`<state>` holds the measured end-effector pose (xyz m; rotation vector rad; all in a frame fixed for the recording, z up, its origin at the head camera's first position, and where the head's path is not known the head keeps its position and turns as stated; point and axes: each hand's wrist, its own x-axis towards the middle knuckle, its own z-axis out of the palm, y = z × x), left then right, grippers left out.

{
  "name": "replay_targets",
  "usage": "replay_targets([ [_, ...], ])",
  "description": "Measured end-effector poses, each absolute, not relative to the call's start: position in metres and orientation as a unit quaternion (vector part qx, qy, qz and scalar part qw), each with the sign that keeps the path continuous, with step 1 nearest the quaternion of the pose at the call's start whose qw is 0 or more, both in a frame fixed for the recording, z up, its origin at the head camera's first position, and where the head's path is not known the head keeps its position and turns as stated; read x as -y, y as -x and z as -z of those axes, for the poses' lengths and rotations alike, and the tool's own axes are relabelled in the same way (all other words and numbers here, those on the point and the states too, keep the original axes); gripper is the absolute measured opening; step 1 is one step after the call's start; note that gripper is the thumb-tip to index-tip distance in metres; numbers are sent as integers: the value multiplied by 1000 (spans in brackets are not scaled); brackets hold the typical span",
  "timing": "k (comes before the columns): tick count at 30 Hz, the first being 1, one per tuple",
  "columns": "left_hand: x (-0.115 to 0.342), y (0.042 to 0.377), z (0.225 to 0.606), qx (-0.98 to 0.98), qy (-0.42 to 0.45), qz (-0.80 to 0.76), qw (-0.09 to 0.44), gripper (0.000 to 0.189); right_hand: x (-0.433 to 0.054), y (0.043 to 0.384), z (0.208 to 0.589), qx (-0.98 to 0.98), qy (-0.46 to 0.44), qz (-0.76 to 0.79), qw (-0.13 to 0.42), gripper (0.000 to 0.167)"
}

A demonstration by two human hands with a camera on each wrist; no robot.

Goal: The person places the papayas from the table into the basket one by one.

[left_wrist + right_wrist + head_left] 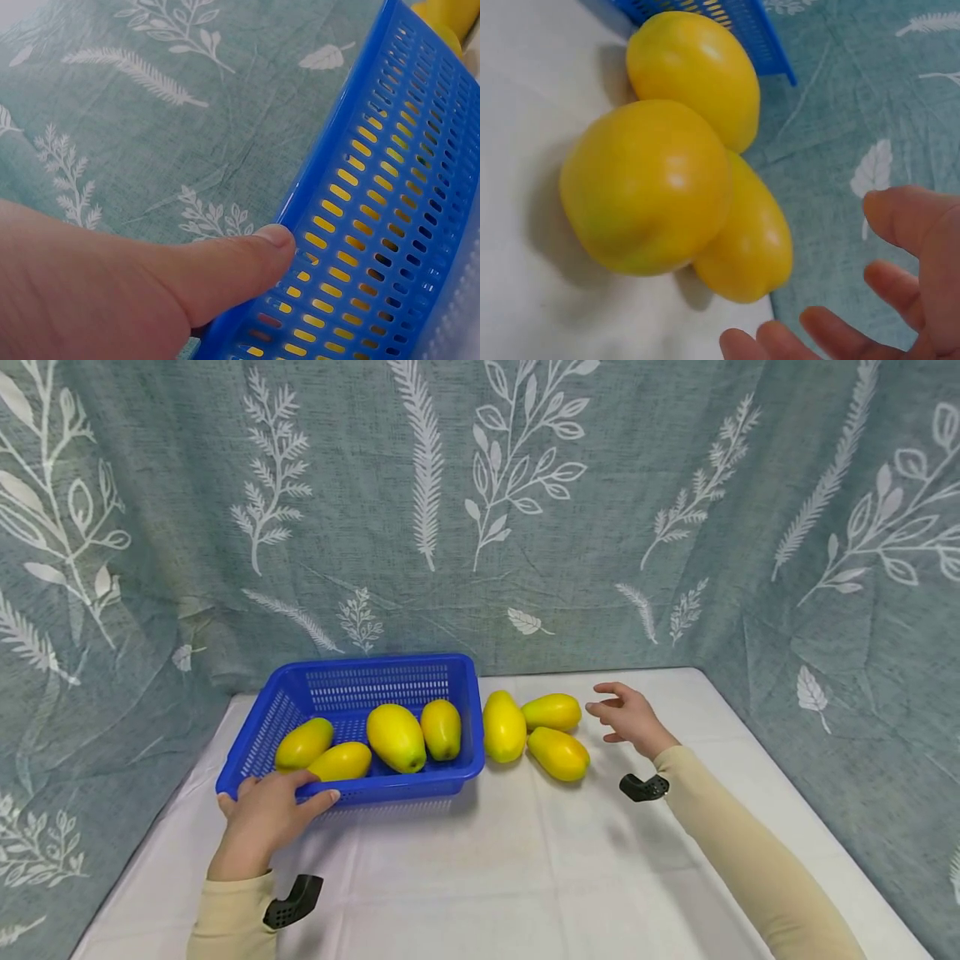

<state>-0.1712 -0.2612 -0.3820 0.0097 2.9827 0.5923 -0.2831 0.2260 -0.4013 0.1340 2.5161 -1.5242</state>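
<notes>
My left hand [266,814] holds the near left rim of a blue plastic basket [420,789]. In the left wrist view, its thumb lies over the slotted outer wall; the other fingers are mostly hidden behind the rim. Several yellow papaya-like fruits [396,737] lie inside the basket. Right of it, three more sit together on the table: one long fruit [504,727] beside the basket wall, a back fruit [552,712] and a front fruit [559,754]. Just right of these, my right hand [628,718] hovers with spread, slightly bent fingers, holding nothing and apart from the fruit.
A white cloth [480,877] covers the table. Grey-green curtains [600,568] with white leaf prints hang along the back and both sides, close behind the basket. Each wrist carries a small black device [294,902].
</notes>
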Motion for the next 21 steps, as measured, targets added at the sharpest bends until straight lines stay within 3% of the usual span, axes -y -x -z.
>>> replay_targets([
  [21, 261, 171, 383, -982, -3, -187, 40, 54, -194, 281, 434, -871, 0, 466, 157, 52],
])
